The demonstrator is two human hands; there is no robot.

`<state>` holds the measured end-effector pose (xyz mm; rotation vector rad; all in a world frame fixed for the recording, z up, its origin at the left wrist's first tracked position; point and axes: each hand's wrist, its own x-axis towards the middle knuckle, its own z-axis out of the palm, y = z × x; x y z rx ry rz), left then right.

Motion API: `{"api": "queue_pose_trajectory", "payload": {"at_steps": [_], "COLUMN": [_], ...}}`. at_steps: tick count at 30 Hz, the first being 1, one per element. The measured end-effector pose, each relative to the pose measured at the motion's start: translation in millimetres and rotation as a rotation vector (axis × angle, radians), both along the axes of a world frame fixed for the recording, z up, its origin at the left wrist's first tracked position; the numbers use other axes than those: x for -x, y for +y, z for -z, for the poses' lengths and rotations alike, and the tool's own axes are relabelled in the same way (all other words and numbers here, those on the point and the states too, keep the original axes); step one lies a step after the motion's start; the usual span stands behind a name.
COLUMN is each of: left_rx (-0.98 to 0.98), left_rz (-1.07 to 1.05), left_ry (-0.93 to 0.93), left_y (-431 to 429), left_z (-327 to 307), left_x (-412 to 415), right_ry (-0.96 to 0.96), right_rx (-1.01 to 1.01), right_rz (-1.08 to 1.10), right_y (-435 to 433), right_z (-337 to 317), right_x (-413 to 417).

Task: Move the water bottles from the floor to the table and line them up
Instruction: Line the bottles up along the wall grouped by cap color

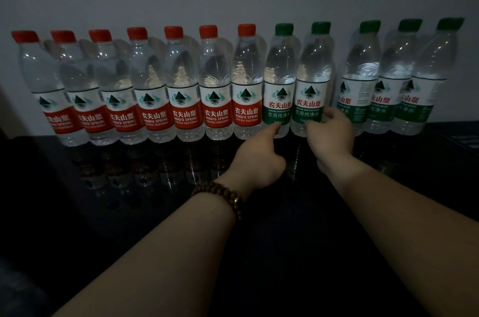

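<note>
You're lining up: left hand pokes one green bottle, right hand loosely pinches its neighbour; close the gap.

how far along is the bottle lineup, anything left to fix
Mostly done: seven red-cap bottles and five green-cap bottles stand upright in one row on the dark table against the wall. In hand: the left hand touches the first green bottle's base, and the right hand touches the second green one. Left: a gap beside that bottle, before the last three, probably needs closing. The floor is out of view.
</note>
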<state>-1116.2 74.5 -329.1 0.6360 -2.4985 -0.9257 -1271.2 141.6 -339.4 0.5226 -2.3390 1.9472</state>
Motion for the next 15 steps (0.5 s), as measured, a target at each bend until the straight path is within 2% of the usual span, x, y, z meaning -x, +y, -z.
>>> {"api": "queue_pose_trajectory", "payload": {"at_steps": [6,15], "left_rx": [-0.021,-0.032], "left_rz": [0.018,0.008], "left_ry": [-0.017,-0.018], "left_y": [0.0,-0.5], "left_z": [-2.4,-2.4], "left_x": [-0.1,0.5], "right_ry": [0.091,0.077], "right_rx": [-0.020,-0.064], "right_rz": [0.017,-0.002], "right_y": [-1.9,-2.7], "right_z": [1.6,2.7], "right_x": [-2.1,0.5]}}
